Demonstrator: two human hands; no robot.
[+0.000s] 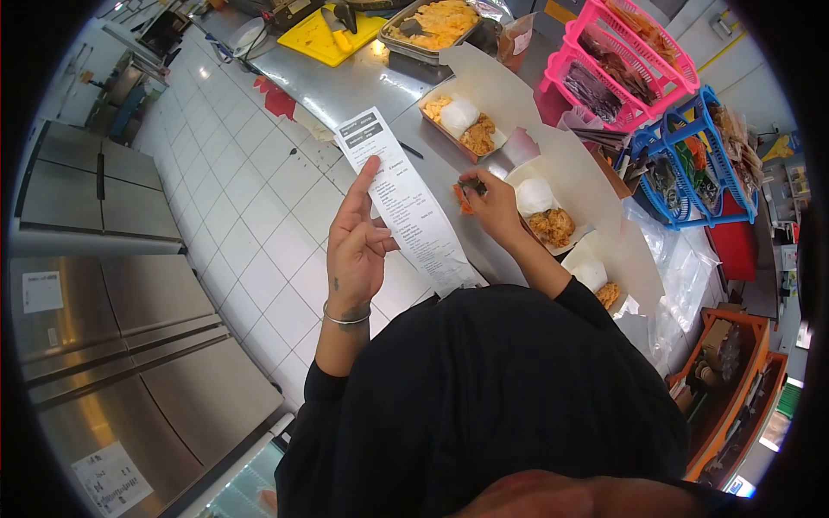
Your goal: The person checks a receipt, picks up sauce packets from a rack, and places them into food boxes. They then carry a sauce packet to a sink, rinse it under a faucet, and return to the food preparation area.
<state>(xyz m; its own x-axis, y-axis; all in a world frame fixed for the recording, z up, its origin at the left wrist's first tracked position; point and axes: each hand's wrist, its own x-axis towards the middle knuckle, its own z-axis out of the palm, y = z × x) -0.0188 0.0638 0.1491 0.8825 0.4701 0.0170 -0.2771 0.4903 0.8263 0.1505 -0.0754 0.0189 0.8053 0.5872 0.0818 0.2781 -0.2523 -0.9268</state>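
Observation:
A long printed receipt [401, 203] is held up by my left hand [356, 237], its fingers wrapped at the paper's left edge. Over the steel counter, my right hand [490, 205] pinches a small orange and dark packet [467, 197]. Just right of that hand is an open paper box [561, 190] with rice [534, 196] and fried chicken [553, 227]. Farther back, a second open box [475, 154] holds rice, chicken and a yellow food. A third box [630, 302] with rice and chicken lies near my right forearm, partly hidden by my sleeve.
At the back are a yellow cutting board [315, 43] with a knife and a metal tray [390, 43] of yellow food. Pink baskets [635, 52] and blue baskets [691, 164] stand at the right. Steel refrigerators [155, 337] are on the left across the tiled floor.

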